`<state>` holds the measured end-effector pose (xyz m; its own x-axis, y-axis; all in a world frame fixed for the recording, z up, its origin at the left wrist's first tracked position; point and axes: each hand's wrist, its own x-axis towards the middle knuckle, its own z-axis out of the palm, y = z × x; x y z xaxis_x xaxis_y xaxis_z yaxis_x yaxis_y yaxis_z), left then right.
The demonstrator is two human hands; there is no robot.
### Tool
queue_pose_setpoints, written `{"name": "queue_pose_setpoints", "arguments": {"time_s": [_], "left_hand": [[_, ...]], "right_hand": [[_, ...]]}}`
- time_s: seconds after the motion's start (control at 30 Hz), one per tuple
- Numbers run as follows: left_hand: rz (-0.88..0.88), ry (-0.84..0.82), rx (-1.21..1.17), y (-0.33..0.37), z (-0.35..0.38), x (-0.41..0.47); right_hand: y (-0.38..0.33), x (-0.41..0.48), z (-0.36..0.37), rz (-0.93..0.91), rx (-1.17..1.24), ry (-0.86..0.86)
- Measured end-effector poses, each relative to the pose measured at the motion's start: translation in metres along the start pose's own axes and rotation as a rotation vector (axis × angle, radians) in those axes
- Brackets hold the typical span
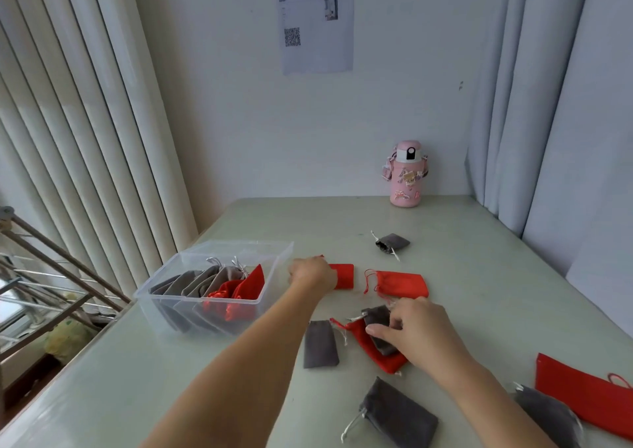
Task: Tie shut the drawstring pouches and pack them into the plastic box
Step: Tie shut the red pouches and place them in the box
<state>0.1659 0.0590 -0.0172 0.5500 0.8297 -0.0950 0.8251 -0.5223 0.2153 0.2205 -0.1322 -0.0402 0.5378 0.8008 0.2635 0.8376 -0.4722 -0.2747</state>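
Note:
A clear plastic box (164, 285) at the table's left holds several grey and red pouches standing on edge. My left hand (313, 273) reaches out beside the box and grips the near end of a small red pouch (344, 275). My right hand (416, 327) pinches a grey pouch (376, 317) that lies on top of a red pouch (376, 353). Loose pouches lie around: red (402, 285), grey (320, 345), grey (399, 413), and a tied grey one (392, 242) farther back.
A pink water bottle (406, 175) stands at the back of the table by the wall. A large red pouch (582, 396) and a grey pouch (548, 413) lie at the right front edge. Curtains hang on both sides; a rack stands off the table's left.

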Motion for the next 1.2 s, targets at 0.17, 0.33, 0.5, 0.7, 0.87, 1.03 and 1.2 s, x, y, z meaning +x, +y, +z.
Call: {"name": "queue_pose_setpoints", "arguments": {"time_s": [0.17,0.33,0.5,0.7,0.87,1.03,1.2], "left_hand": [[-0.105,0.075,-0.284,-0.011,0.012,0.01],[-0.05,0.022,-0.976,-0.012,-0.004,0.009],[0.076,0.048,-1.15,-0.014,-0.024,-0.012],[0.45,-0.138,-1.118,-0.014,-0.031,-0.055],[0.571,-0.128,-1.052,-0.013,-0.017,-0.081],[0.575,-0.02,-1.173,-0.012,-0.003,-0.09],[0.572,-0.043,-1.244,-0.012,0.001,-0.097]], "right_hand": [[-0.002,-0.002,-0.001,-0.034,-0.062,-0.019],[-0.006,-0.003,-0.003,-0.026,-0.023,-0.002],[-0.005,-0.001,0.0,-0.062,0.248,0.268],[-0.006,0.002,-0.019,0.162,0.875,0.4],[-0.007,0.001,-0.022,0.272,1.214,0.257],[-0.003,0.003,-0.022,0.455,1.502,0.155],[-0.008,0.002,-0.019,0.422,1.636,0.046]]}}
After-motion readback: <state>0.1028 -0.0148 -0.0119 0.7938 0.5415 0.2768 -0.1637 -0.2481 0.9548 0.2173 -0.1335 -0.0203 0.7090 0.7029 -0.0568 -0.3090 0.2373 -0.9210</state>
